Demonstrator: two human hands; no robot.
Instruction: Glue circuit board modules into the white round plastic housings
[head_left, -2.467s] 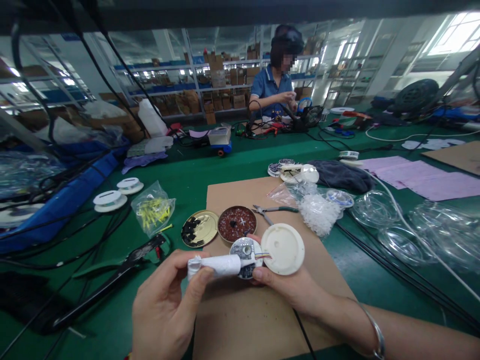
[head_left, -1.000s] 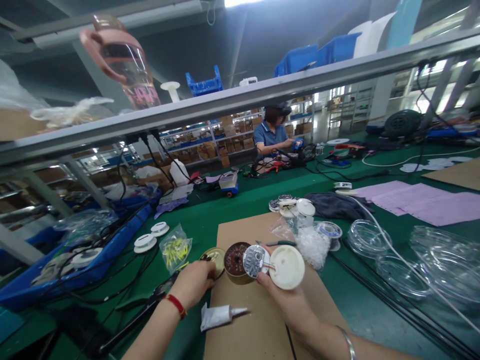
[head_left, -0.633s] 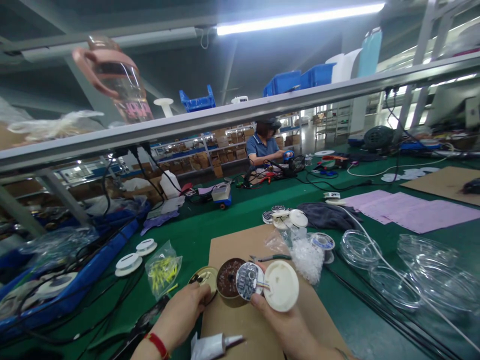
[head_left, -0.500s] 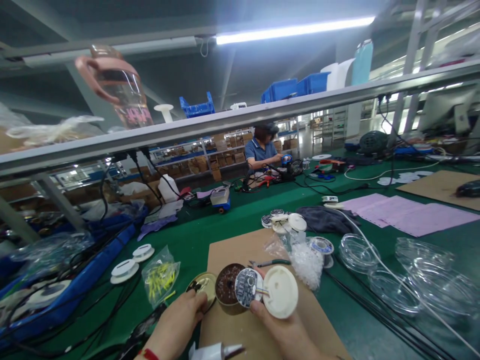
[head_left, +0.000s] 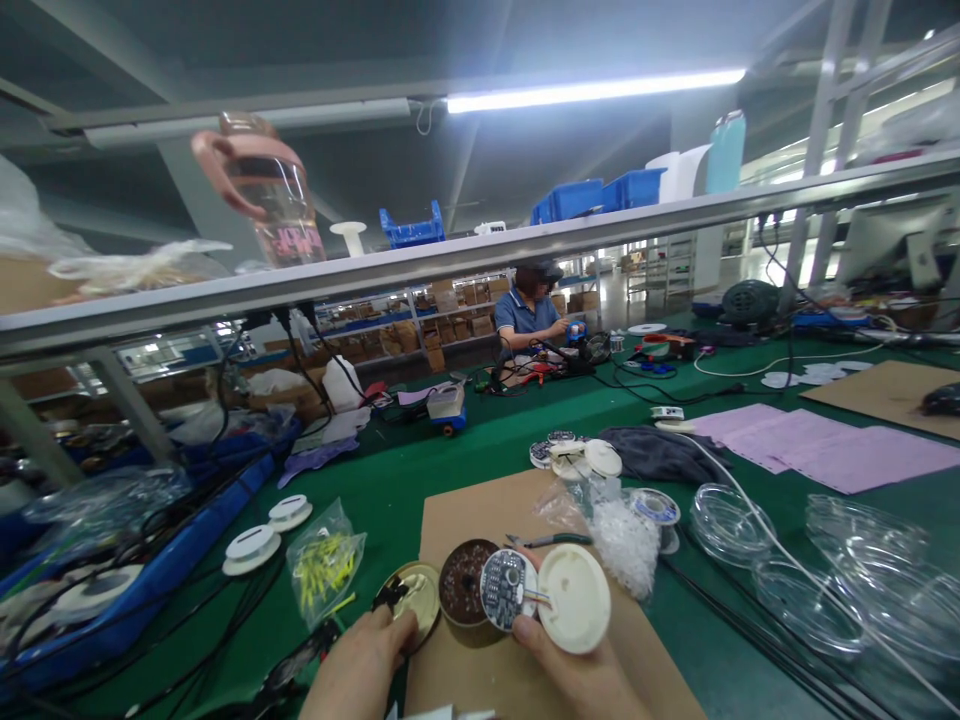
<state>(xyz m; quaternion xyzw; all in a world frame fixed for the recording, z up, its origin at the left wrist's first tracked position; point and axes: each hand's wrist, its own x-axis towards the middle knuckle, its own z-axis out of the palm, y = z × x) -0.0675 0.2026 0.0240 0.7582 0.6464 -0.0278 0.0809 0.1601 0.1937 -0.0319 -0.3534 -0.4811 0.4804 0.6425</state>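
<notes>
My right hand [head_left: 574,668] grips a round circuit board [head_left: 504,590] and a round off-white plastic cover [head_left: 576,600]. Short thin coloured wires run between the two, and the thumb presses at the board's lower edge. My left hand [head_left: 367,655] is at a shallow gold-coloured round lid [head_left: 421,600], fingers drawn together over its dark contents; what they pinch is hidden. Between the hands stands a round tin [head_left: 466,585] with a brown, speckled filling, partly covered by the board. Behind the board lie pliers [head_left: 559,541] with dark green handles.
A cardboard sheet [head_left: 465,500] lies beneath the work. To the left are a bag of yellow pieces [head_left: 326,565], white discs [head_left: 255,545] and a blue bin [head_left: 225,530]. On the right lie a bag of clear pieces [head_left: 626,540], a solder spool [head_left: 655,508] and coiled clear tubing [head_left: 731,525]. A co-worker [head_left: 529,315] sits opposite.
The view has tilted up slightly, so things sit lower and a little to the right in the picture. Both hands keep much the same place and hold; the white nozzle tube in front is now mostly cut off.
</notes>
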